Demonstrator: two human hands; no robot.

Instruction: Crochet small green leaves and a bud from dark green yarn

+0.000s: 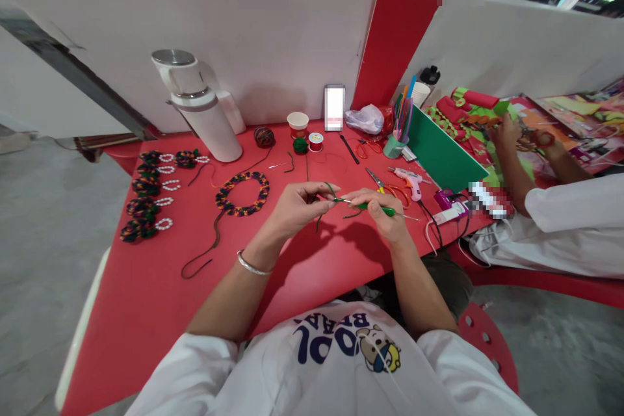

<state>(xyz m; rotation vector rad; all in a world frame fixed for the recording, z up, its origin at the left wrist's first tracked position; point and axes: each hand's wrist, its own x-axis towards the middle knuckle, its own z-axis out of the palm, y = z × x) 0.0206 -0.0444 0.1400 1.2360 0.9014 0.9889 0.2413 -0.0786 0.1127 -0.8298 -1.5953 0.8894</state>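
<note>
My right hand (pixel 385 211) is closed around a crochet hook (pixel 384 209) with a green handle, its metal tip pointing left. Pinched in the fingers of my left hand (pixel 302 205) is green yarn (pixel 330 190), which meets the hook's tip between the hands. A strand runs up from there toward a small green yarn ball (pixel 300 145). To the left lies a multicoloured crocheted ring (pixel 242 194) with a long loose tail. Orange-handled scissors (pixel 390 190) rest just beyond my right hand.
Several dark crocheted pieces with bead loops (pixel 146 195) line the red table's left side. A white thermos (pixel 205 114), paper cup (pixel 298 123), multicoloured yarn ball (pixel 264 136) and thread spool (pixel 316 142) stand behind. At right are a pink glue gun (pixel 412 182), a green divider (pixel 441 149) and a co-worker's hands (pixel 507 140).
</note>
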